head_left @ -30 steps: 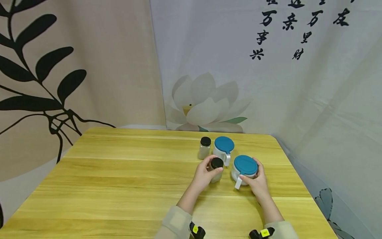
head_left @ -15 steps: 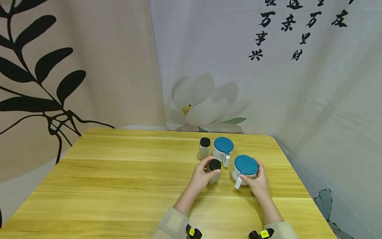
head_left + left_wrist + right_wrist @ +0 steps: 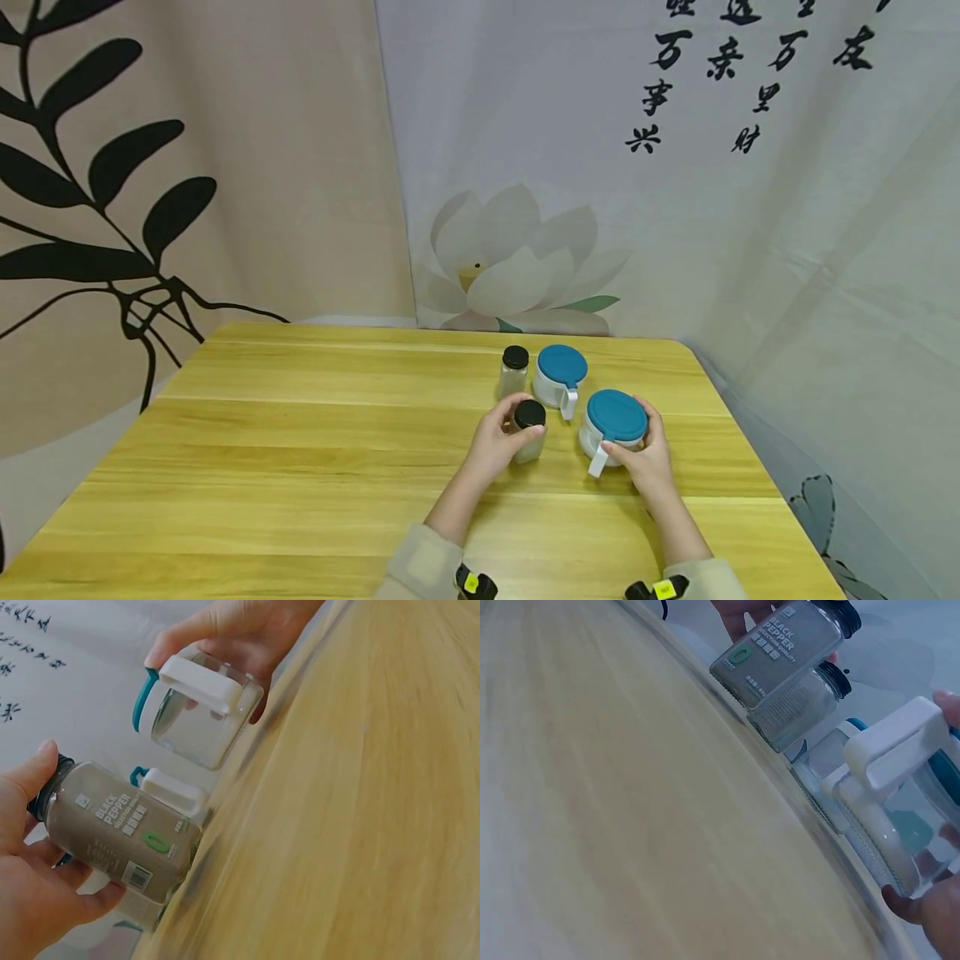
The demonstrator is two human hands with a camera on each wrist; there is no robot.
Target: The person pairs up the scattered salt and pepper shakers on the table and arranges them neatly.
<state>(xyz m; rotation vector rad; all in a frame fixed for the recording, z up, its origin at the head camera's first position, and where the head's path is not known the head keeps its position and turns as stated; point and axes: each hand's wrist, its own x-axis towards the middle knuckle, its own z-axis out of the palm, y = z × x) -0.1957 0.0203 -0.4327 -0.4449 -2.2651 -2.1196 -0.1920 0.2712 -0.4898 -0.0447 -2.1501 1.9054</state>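
Left hand [image 3: 491,442] grips the black pepper jar [image 3: 124,817], right hand [image 3: 651,460] the blue-lidded glass jar [image 3: 617,415], both at the tabletop [image 3: 300,467], contact unclear; step judged as positioning, next move calling for level seating and release.

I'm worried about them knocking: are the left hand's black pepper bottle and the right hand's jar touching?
Apart: the head view shows bare tabletop between the bottle and the jar.
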